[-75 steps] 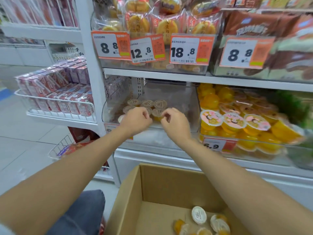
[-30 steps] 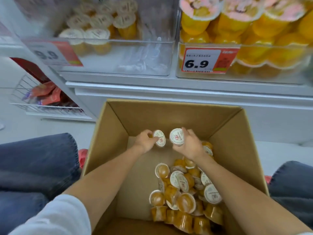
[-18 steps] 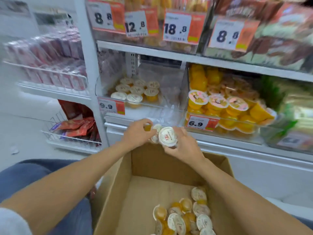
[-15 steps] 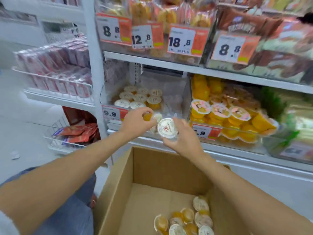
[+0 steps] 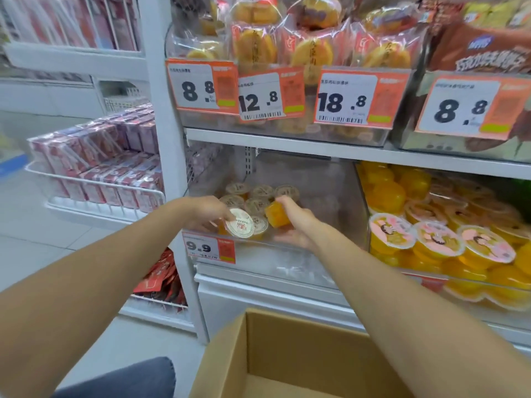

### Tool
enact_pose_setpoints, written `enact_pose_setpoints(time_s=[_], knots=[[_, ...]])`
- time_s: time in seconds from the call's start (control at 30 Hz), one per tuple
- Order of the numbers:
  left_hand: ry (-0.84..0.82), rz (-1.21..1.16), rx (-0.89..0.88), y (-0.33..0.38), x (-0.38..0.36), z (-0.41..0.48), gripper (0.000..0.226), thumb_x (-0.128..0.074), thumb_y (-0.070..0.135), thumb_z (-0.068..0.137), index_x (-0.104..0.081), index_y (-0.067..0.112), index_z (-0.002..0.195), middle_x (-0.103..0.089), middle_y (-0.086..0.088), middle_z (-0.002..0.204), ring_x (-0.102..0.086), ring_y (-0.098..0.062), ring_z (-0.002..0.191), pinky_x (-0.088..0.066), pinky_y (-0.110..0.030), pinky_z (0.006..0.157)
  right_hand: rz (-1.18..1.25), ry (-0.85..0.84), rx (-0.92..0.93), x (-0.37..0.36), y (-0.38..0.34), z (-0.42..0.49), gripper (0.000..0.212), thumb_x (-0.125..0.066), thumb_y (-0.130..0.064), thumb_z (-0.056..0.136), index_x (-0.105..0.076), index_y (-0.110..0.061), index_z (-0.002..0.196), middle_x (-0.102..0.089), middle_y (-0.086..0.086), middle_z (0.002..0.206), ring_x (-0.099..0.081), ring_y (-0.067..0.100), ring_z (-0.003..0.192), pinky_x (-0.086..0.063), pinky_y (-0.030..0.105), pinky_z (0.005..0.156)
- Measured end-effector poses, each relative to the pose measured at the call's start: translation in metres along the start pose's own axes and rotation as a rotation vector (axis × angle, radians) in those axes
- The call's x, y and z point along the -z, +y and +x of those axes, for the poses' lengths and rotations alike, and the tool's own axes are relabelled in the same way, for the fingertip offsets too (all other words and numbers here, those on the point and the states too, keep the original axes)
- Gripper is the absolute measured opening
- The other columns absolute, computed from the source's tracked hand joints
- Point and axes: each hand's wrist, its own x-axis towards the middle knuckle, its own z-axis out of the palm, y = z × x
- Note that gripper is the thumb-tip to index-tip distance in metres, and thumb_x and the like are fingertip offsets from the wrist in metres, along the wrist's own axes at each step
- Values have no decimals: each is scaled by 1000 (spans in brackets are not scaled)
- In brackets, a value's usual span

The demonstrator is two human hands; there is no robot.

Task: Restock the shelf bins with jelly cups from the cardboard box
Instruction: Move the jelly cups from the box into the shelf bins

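Stocking the clear bin (image 5: 339, 196), the left hand's (image 5: 205, 214) grip pinches a lidded jelly cup (image 5: 240, 226), the right hand's (image 5: 297, 224) a tilted jelly cup (image 5: 276, 216); next, I'd say, release both upright.

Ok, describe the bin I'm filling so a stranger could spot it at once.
Just right of the white shelf post, below the row of pastry bags, sits a clear bin with a 9.9 price tag. Unlike the neighbouring bin packed with big pink-lidded cups, it holds only a few small pale-lidded jelly cups.
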Motion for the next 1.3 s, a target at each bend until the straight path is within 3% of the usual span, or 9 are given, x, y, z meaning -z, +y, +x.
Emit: enact_pose_setpoints(time_s=[0.13, 0.3, 0.53, 0.7, 0.83, 0.97, 1.07, 1.2, 1.3], knots=[[-158, 53, 70, -2, 12, 10, 11, -59, 7, 94, -57, 1, 103, -59, -15, 104, -61, -24, 81, -55, -36, 79, -102, -35, -68, 1, 8, 17, 35, -63, -40, 85, -57, -11, 105, -63, 10, 90, -63, 25, 79, -55, 38, 72], [-239, 1, 107, -3, 24, 6, 28, -52, 3, 97, -57, 2, 124, -67, -18, 118, -64, -29, 102, -51, -44, 95, -289, 120, -19, 1, 19, 33, 74, -78, -41, 44, -62, -4, 106, -66, 10, 105, -66, 25, 93, -54, 34, 80], [-142, 47, 80, -8, 21, 5, 49, -54, -5, 93, -44, 8, 139, -59, -23, 123, -63, -33, 108, -56, -44, 86, -462, 218, 24, 4, 18, 27, 37, -65, 4, 80, -57, 5, 116, -62, 17, 108, -61, 31, 105, -52, 42, 93], [-46, 135, -12, -9, 11, -1, 38, -63, 8, 90, -56, 11, 127, -66, -10, 87, -63, -17, 73, -52, -25, 60, -761, 305, 97, 3, 14, 24, 23, -60, -4, 88, -58, 1, 110, -62, 16, 115, -60, 30, 109, -44, 29, 78], [-2, 183, -74, -15, 13, 1, 37, -70, 19, 88, -61, 14, 123, -68, -6, 92, -65, -15, 75, -53, -24, 68, -904, 427, 349, -2, 8, 23, 36, -60, -6, 80, -62, -10, 116, -64, 14, 121, -60, 31, 112, -50, 34, 93], [69, 227, -88, -15, 13, 6, 33, -72, 17, 86, -64, 7, 116, -66, -12, 92, -59, -16, 72, -53, -30, 78, -980, 79, 562, -21, 11, 26, 45, -52, -6, 88, -60, -24, 129, -59, -2, 134, -53, 20, 126, -41, 33, 107], [68, 269, -48, -7, 13, 7, 33, -74, 17, 84, -66, 7, 115, -65, -8, 99, -60, -18, 81, -57, -25, 69, -1053, -178, 551, -37, 15, 36, 42, -46, -13, 95, -57, -29, 133, -62, -1, 130, -62, 17, 107, -47, 32, 98], [26, 257, 78, 10, 18, 8, 33, -69, 7, 86, -62, 0, 118, -62, -14, 111, -63, -26, 94, -59, -34, 74, -1261, -243, 503, -45, 20, 57, 44, -41, -15, 96, -55, -33, 134, -40, 3, 151, -41, 27, 135, -34, 35, 112], [-77, 314, 184, 16, 20, 10, 22, -65, 9, 90, -62, -1, 109, -68, -13, 94, -65, -18, 77, -59, -27, 72, -1319, -225, 530, -42, 26, 65, 47, -43, -19, 95, -51, -43, 135, -26, 1, 158, -23, 29, 145, -24, 43, 117]])
